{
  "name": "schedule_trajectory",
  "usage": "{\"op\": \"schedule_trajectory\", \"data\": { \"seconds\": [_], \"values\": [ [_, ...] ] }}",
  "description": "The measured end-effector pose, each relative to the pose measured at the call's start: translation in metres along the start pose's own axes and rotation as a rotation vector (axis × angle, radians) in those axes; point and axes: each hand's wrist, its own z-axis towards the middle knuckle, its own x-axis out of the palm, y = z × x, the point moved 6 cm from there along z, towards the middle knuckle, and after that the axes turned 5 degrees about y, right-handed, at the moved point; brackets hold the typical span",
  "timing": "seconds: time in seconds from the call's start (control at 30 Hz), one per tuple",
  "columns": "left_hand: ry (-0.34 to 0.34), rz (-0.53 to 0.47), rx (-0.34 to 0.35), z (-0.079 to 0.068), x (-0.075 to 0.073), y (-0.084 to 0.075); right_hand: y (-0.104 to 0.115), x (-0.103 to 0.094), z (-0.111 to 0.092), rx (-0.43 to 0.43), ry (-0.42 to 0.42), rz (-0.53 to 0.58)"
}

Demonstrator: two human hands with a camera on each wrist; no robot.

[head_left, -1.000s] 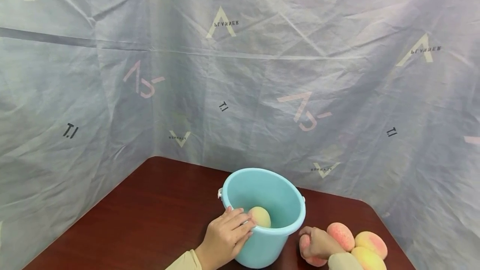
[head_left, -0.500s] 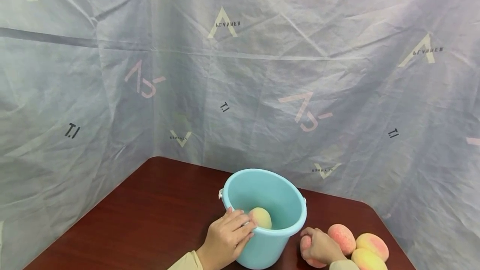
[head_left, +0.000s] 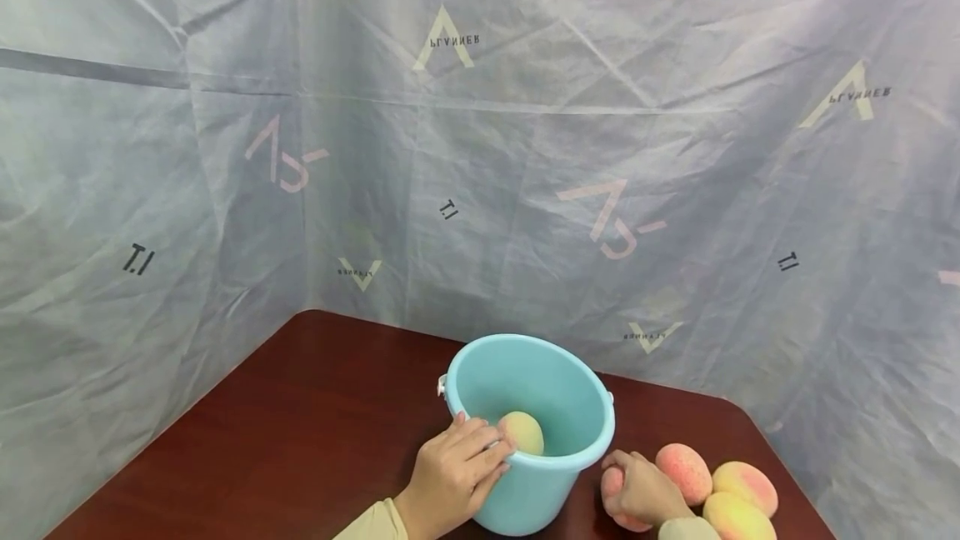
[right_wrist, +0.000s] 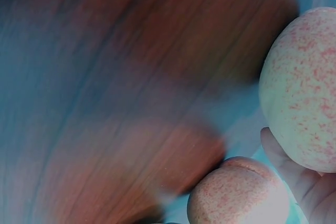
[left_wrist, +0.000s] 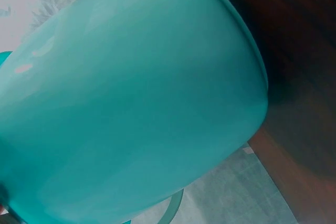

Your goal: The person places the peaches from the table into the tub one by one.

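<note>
Head view: shows left hand (head_left: 450,473) clasped over the near-left rim of the blue bucket (head_left: 528,498), fingers lapped over the edge. Holds a pale peach (head_left: 527,433) inside, just beside those fingertips; cannot tell whether touching. To the right of the bucket, note right hand (head_left: 645,486) curled round a pink peach (head_left: 612,486) — clamped by the look of it, but cannot tell whether raised off the tabletop (head_left: 322,423). Just beyond the wrist, note a red peach (head_left: 684,473), two-tone peach (head_left: 745,490) and yellow peach (head_left: 738,517), grouped close together.

Right wrist view: shows a speckled peach (right_wrist: 302,87) at the right edge and a browner peach (right_wrist: 239,195) lower down; cannot match either surely to the gripped one. Left wrist view: filled mostly by bucket wall.

Step in hand, as judged: securing the pink peach while steadying the bucket. Next move, as judged: calls for lifting clear of the rim, then leftward over the mouth — without knocking the steadying fingers.
</note>
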Motion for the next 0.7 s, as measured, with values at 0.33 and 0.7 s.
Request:
{"op": "schedule_trajectory", "data": {
  "seconds": [0.33,0.7],
  "values": [
    [-0.004,0.001,0.013,0.0026,-0.0024,0.0009,0.0035,-0.0014,-0.0003,-0.024,-0.051,-0.003],
    [0.028,0.001,0.0,0.0026,-0.0025,0.0019,0.0054,-0.002,-0.0013,0.037,0.011,-0.069]
  ]
}}
